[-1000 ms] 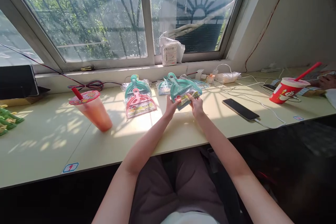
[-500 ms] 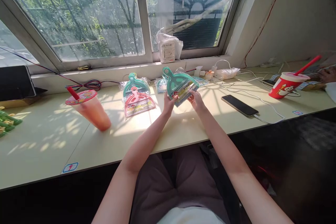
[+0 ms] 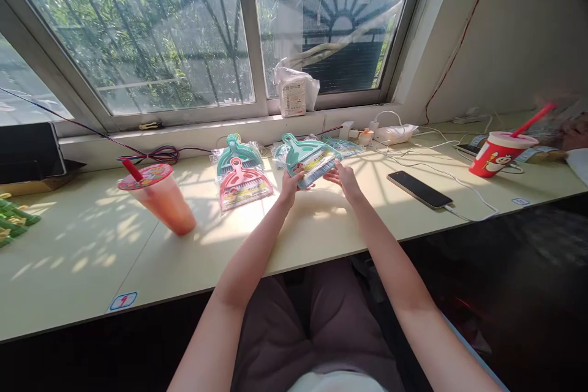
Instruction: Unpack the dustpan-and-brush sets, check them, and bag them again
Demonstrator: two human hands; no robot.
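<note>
Between my two hands is a teal mini dustpan and brush set [image 3: 309, 156], tilted above the table, its bristles and yellow label facing me. My left hand [image 3: 289, 188] grips its lower left corner, thumb on the front. At the lower right corner, my right hand [image 3: 344, 179] pinches the edge, with some fingers underneath. To the left lie a pink dustpan and brush set [image 3: 243, 187] in a clear bag and a teal set [image 3: 236, 154] partly under it. Behind the held set, more bagged blue sets [image 3: 351, 147] are partly hidden.
A tilted-looking drink cup [image 3: 165, 202] with a red straw stands left. On the right are a phone [image 3: 419, 189] on a white cable, a red cup [image 3: 498, 156] and a power strip [image 3: 395, 133]. A wrapped pack [image 3: 293, 97] sits on the sill. Another person's hand [image 3: 576, 135] shows far right.
The held teal set has come down slightly and tipped flatter, its handle leaning further back. Both hands keep hold of it. The view has shifted a little.
</note>
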